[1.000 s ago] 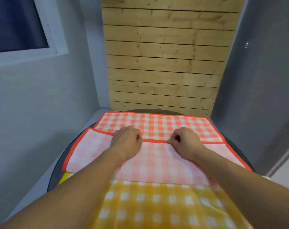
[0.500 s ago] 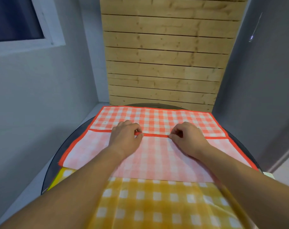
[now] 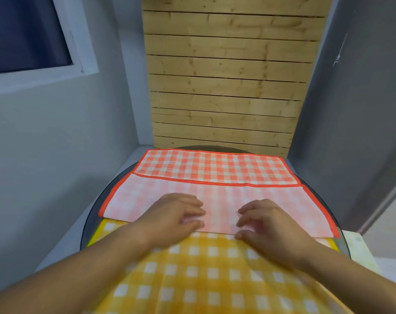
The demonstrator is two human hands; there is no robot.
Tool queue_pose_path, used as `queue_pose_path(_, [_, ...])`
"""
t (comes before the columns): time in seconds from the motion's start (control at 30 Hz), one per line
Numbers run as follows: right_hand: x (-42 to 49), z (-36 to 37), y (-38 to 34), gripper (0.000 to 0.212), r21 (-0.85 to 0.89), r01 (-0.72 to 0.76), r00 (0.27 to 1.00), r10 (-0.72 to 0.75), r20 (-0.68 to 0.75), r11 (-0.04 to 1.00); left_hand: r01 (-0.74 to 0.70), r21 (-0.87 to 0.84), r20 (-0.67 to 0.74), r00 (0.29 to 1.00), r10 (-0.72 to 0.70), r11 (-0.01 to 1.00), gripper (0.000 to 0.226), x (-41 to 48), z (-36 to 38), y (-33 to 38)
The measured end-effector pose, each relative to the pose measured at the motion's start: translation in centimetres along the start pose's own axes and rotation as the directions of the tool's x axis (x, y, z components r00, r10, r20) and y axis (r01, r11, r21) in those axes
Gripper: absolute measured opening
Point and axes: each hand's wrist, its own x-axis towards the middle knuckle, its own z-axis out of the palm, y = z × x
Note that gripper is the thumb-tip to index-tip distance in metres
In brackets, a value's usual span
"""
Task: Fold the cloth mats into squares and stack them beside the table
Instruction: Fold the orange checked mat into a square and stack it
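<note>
1. On the round table (image 3: 93, 217), the orange checked mat (image 3: 215, 168) lies with its long axis left to right, its near flap folded over, red hem (image 3: 215, 182) stopping short of the far edge.
2. Left hand (image 3: 176, 214) and right hand (image 3: 266, 225) rest on that mat's near fold, either side of its middle, loosely spread, pinching nothing; neither is nearer.
3. A yellow checked mat (image 3: 203, 268) meets the orange mat's near fold, on the person's side.
4. No writing is readable.
</note>
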Motion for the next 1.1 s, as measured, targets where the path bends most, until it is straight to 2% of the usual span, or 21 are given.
queue_pose_path(0.07, [-0.3, 0.4, 0.2, 0.017, 0.037, -0.027, 1.0, 0.027, -0.01, 0.999, 0.031, -0.051, 0.063, 0.998, -0.028, 0.998, 0.043, -0.8, 0.7, -0.1])
queue_pose_path(0.17, [-0.4, 1.0, 0.2, 0.015, 0.05, -0.029, 0.999, 0.031, -0.042, 0.998, 0.089, -0.176, 0.08, 0.994, -0.076, 0.98, 0.043, -1.1, 1.1, -0.2])
queue_pose_path(0.33, [-1.0, 1.4, 0.3, 0.017, -0.028, 0.061, 0.996, -0.063, -0.07, 0.998, 0.181, -0.343, 0.128, 0.981, -0.145, 0.922, 0.028, -1.4, 0.8, -0.2])
queue_pose_path(0.47, [-1.1, 0.9, 0.1, 0.016, -0.038, 0.087, 0.992, -0.09, -0.091, 0.995, 0.201, -0.357, 0.117, 0.979, -0.17, 0.912, 0.013, -1.4, 0.3, 0.3])
queue_pose_path(0.7, [-3.1, -1.7, -1.2, 0.015, -0.012, 0.064, 0.994, -0.065, -0.085, 0.998, 0.168, -0.39, 0.049, 0.986, -0.162, 0.906, 0.007, -3.1, -1.2, 3.2])
queue_pose_path(0.83, [-6.1, -2.9, -2.5, 0.015, -0.014, 0.072, 0.997, -0.072, -0.007, 0.997, 0.126, -0.355, 0.035, 0.992, -0.122, 0.926, 0.008, -5.7, -1.4, 5.3])
queue_pose_path(0.93, [-8.1, -2.7, -3.3, 0.02, -0.01, 0.07, 0.993, -0.069, 0.091, 0.997, 0.111, -0.25, 0.103, 0.991, -0.087, 0.962, 0.016, -7.8, -0.8, 6.5])
queue_pose_path(1.0, [-8.6, -2.0, -3.4, 0.033, -0.032, 0.057, 0.991, -0.053, 0.123, 0.998, 0.126, -0.137, 0.157, 0.982, -0.104, 0.982, 0.03, -8.7, -0.2, 6.8])
queue_pose_path(1.1, [-8.6, -0.7, -3.2, 0.054, -0.117, -0.034, 0.982, 0.055, 0.182, 0.993, 0.184, 0.032, 0.158, 0.97, -0.187, 0.982, 0.057, -8.9, 0.0, 6.5])
